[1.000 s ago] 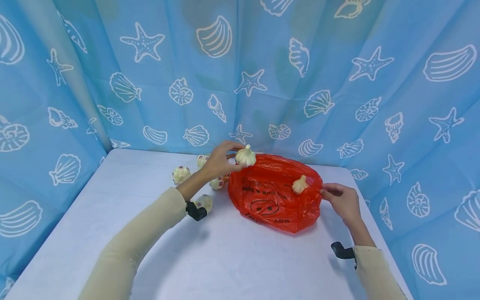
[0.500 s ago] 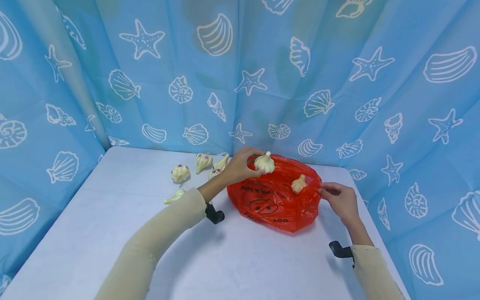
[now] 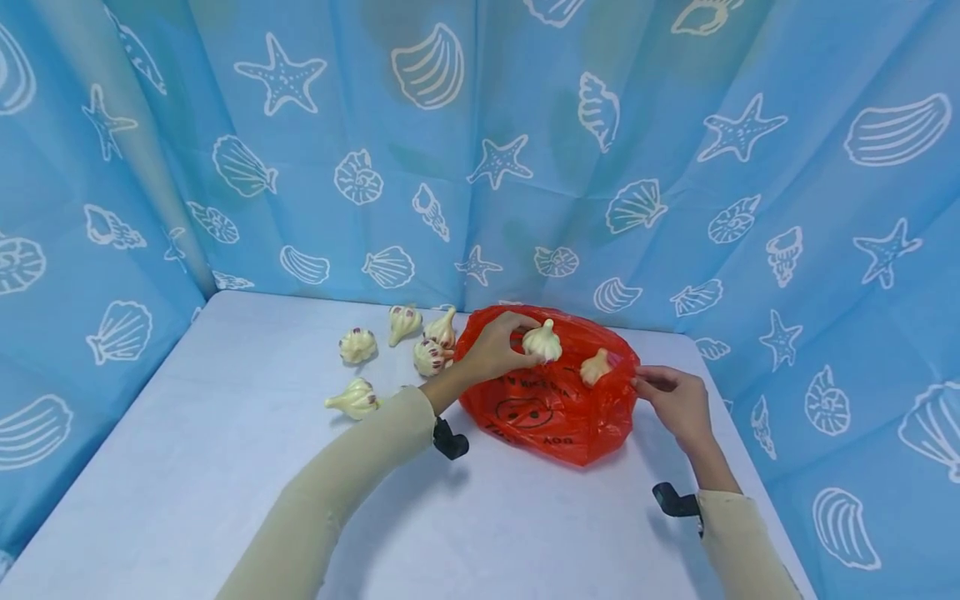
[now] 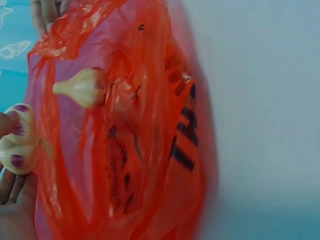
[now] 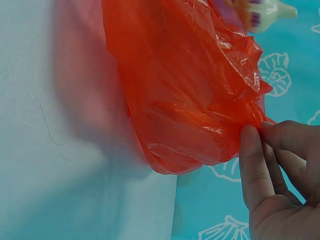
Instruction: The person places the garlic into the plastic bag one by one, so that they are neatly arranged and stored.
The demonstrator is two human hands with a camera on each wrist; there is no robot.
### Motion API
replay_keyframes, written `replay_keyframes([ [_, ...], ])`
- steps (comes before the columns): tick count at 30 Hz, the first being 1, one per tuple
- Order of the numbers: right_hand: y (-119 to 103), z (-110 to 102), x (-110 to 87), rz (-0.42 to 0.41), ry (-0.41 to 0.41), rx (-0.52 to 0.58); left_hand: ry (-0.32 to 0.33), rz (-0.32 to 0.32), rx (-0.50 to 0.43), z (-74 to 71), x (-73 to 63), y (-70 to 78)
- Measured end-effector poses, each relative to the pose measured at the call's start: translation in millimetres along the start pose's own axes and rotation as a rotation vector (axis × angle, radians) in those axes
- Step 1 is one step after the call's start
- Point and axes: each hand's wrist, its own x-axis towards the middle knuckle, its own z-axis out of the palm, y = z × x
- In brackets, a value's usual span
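A garlic bulb (image 3: 542, 341) is gripped between the thumb and fingers of my left hand (image 3: 501, 346), over the mouth of a red plastic bag (image 3: 555, 425). In the left wrist view that bulb (image 4: 19, 145) shows purple patches. My right hand (image 3: 678, 404) pinches the bag's right edge; the right wrist view shows thumb and finger (image 5: 257, 170) meeting on the gathered plastic. Another garlic bulb (image 3: 596, 367) lies inside the bag near its right side, stem upward. The bag's mouth stands wide, and dark printing marks its wall.
Several more bulbs lie left of the bag on the white table (image 3: 225, 433), among them one garlic bulb (image 3: 357, 345) at the far left and one garlic bulb (image 3: 354, 399) nearer the front. A blue shell-patterned curtain (image 3: 420, 150) surrounds the table's back and sides.
My left hand has moved right and slightly down with its garlic bulb, from the bag's left rim to over its mouth. The right hand keeps its pinch on the bag.
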Motion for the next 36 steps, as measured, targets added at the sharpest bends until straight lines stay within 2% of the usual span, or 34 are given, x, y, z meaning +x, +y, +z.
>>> replay_keyframes([
  [7, 2.2, 2.4, 0.4, 0.008, 0.0, 0.021, -0.031, -0.044, 0.01, 19.6, 1.8, -10.1],
  [11, 2.6, 4.5, 1.2, -0.002, -0.005, 0.031, -0.029, -0.079, 0.058, 26.5, 1.5, -15.9],
  [14, 2.3, 5.4, 1.4, 0.004, -0.011, 0.035, -0.026, -0.116, 0.062, 30.4, 1.6, -18.3],
  [16, 1.9, 5.4, 1.6, 0.009, -0.012, 0.032, -0.023, -0.132, 0.046, 32.5, 3.1, -18.5],
  [22, -0.6, 4.0, 3.9, -0.017, -0.005, 0.027, 0.004, -0.118, 0.037, 38.2, 14.3, -17.3],
  [28, 2.7, -0.3, 2.2, -0.007, -0.009, 0.027, -0.033, -0.161, 0.046, 50.7, 21.9, -12.3],
  [36, 5.9, -2.2, 0.7, 0.007, 0.0, 0.04, -0.038, -0.155, 0.093, 66.0, 26.3, -4.9],
])
